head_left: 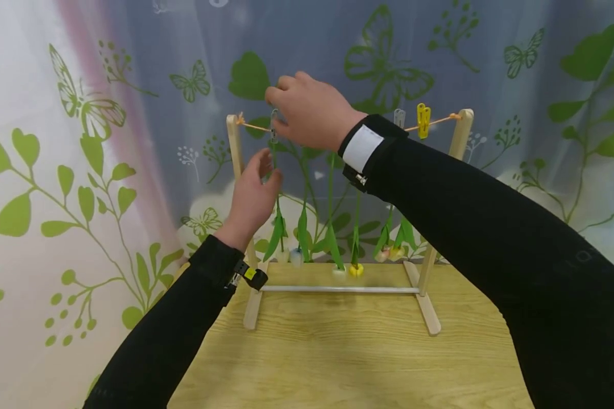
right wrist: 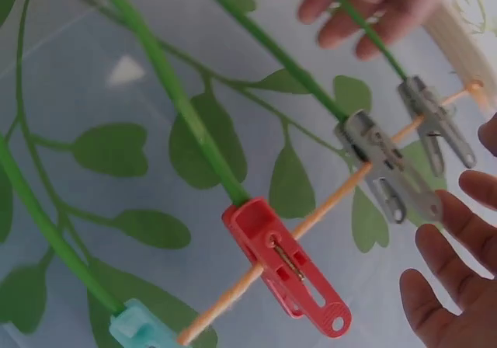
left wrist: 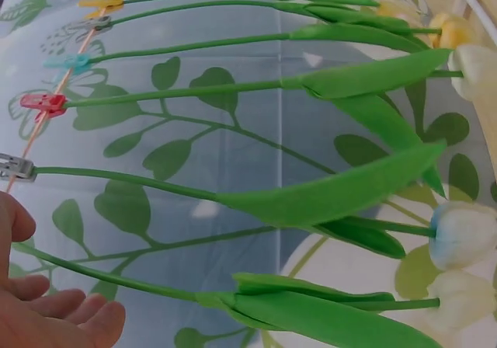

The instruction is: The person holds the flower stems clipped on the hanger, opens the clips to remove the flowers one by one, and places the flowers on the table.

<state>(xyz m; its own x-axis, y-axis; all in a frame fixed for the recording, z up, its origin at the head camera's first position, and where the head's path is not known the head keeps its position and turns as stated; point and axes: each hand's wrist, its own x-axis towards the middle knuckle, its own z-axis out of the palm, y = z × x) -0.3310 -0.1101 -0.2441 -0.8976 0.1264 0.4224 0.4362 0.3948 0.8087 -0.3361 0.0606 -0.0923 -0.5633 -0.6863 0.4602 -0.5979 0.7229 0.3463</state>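
Observation:
Artificial tulips hang head down from an orange string (right wrist: 318, 210), each stem clipped by a clothespin. My right hand (head_left: 314, 111) is raised at the string's left end, fingers spread apart beside two grey clothespins (right wrist: 388, 165). Just below, my left hand (head_left: 256, 196) has loosely bent fingers around the leftmost stem without gripping it. In the left wrist view that stem (left wrist: 116, 276) runs past the fingertips down to a white tulip (left wrist: 463, 300). Beside it hangs a blue-and-white tulip (left wrist: 464, 234). A red clothespin (right wrist: 283, 266) and a turquoise one (right wrist: 140, 326) follow along the string.
A wooden frame (head_left: 460, 136) with a white lower bar (head_left: 337, 289) carries the string and stands on a wood-grain table (head_left: 337, 352). A yellow clothespin (head_left: 423, 120) is at the right end. Behind hangs a leaf-and-butterfly patterned curtain (head_left: 307, 34).

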